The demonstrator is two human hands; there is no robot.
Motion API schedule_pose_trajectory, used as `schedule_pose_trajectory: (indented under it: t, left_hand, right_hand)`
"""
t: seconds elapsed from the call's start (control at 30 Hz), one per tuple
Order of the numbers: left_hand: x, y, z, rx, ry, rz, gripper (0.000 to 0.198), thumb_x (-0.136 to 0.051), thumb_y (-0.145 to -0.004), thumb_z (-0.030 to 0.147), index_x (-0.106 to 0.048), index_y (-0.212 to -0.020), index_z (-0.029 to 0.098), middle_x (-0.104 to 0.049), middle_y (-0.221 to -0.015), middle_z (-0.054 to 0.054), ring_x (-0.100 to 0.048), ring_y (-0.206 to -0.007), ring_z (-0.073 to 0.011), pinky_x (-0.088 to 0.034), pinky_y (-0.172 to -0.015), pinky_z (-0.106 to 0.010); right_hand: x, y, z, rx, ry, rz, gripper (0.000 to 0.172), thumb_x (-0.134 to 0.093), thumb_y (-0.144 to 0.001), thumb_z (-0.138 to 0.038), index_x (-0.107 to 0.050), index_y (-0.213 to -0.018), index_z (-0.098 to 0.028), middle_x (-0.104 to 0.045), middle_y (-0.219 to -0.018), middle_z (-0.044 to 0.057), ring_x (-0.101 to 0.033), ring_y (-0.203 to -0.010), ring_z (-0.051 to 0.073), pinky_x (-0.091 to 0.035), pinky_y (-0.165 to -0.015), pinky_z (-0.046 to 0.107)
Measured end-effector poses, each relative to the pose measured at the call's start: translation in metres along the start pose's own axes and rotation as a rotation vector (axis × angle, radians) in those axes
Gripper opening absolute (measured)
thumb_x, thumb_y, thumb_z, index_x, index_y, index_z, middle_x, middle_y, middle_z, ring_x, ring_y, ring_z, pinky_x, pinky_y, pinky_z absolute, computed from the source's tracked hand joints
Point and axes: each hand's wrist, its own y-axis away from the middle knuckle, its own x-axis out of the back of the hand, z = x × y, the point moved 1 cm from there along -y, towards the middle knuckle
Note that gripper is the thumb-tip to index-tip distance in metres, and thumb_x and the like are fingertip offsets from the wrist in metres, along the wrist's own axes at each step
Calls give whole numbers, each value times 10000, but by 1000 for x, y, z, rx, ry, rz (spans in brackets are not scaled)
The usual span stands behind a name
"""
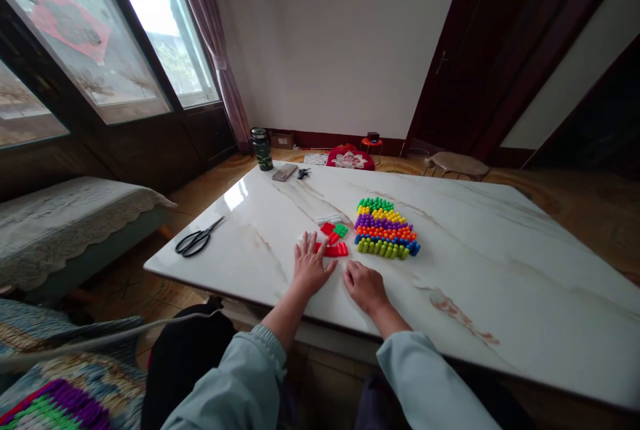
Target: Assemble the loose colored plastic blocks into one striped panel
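Note:
My left hand (310, 269) lies with its fingers spread on the white marbled table, its fingertips at the left end of a row of red pieces (336, 251). To the right, my right hand (367, 285) rests on the tabletop with its fingers curled; whatever they may hold is hidden. Just beyond my left hand are smaller red pieces (328, 229), a green piece (341, 230) and white pieces (329, 220). Rows of bead-like pieces (385, 230) in green, yellow, purple, orange, blue and lime stand beyond my right hand.
Black scissors (199, 238) lie on the left of the table (240, 263). Along its far edge are a camouflage-patterned flask (262, 149), a phone (285, 172) and keys (303, 173). A covered bench (75, 217) stands at the left, and a round stool (459, 165) beyond the table.

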Motion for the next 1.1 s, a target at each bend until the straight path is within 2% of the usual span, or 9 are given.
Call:
schedule_pose_trajectory:
  t: [0.33,0.5,0.6,0.67,0.77,0.9,0.93,1.0,1.1]
  left_hand:
    - [-2,-3,1,-17,130,63,637,-581,-815,453,-417,-1410,294,-231,-1556,-107,-71,-1443,-355,-151,-1100,-623]
    - [17,18,-11,-29,395,213,498,-560,-836,250,-497,-1329,225,-273,-1534,-122,-211,-1427,-288,-335,-1085,-500]
    - [41,58,-43,13,532,263,357,-513,-866,227,-584,-1216,220,-512,-1364,-120,-499,-1257,-219,-469,-999,-366]
    - [64,87,-75,36,508,262,235,-516,-868,241,-668,-1045,220,-628,-1206,-102,-602,-1122,-220,-505,-954,-366]
    - [112,121,-129,131,389,317,202,-527,-866,274,-685,-974,211,-659,-1137,-85,-650,-1002,-215,-543,-876,-379]
    - [183,142,-180,204,147,485,179,-562,-828,353,-701,-857,243,-672,-1079,-45,-602,-1090,-228,-461,-1003,-413]
    - [197,145,-186,255,132,514,186,-567,-816,375,-698,-868,253,-670,-1069,-39,-617,-1050,-222,-494,-959,-391]
    - [217,149,-187,290,195,407,223,-586,-791,409,-691,-937,277,-663,-1080,-27,-627,-1018,-217,-536,-878,-352]
    - [225,153,-168,247,351,202,287,-616,-749,463,-688,-986,318,-671,-1049,-14,-641,-973,-219,-551,-804,-333]
  right_hand:
    - [1,-1,0,26,-25,-10,130,-472,-886,-248,-548,-792,-200,-647,-809,9,-561,-663,119,-258,-587,254]
    - [0,-1,2,36,-45,17,197,-426,-908,-249,-541,-756,-197,-640,-774,18,-545,-617,117,-251,-574,257]
    - [-1,-1,3,50,-41,36,206,-419,-905,-252,-538,-746,-197,-637,-756,21,-541,-605,120,-252,-566,256]
    - [-2,-1,3,57,-35,46,207,-419,-902,-256,-533,-740,-198,-637,-749,18,-542,-601,121,-254,-562,256]
    - [-2,-1,3,64,-22,49,210,-426,-901,-272,-526,-731,-199,-636,-741,12,-542,-591,121,-252,-555,258]
    - [-3,-1,4,70,-2,46,210,-435,-899,-291,-527,-734,-197,-641,-747,12,-543,-581,119,-252,-546,256]
    - [-4,-1,5,69,2,49,212,-435,-899,-295,-527,-735,-197,-643,-751,14,-546,-581,120,-254,-545,255]
    - [-4,-1,6,70,5,65,220,-429,-901,-301,-525,-732,-199,-645,-748,17,-554,-580,123,-263,-543,254]
    - [-5,0,6,93,4,94,231,-416,-906,-300,-523,-725,-204,-639,-717,15,-568,-571,128,-282,-540,253]
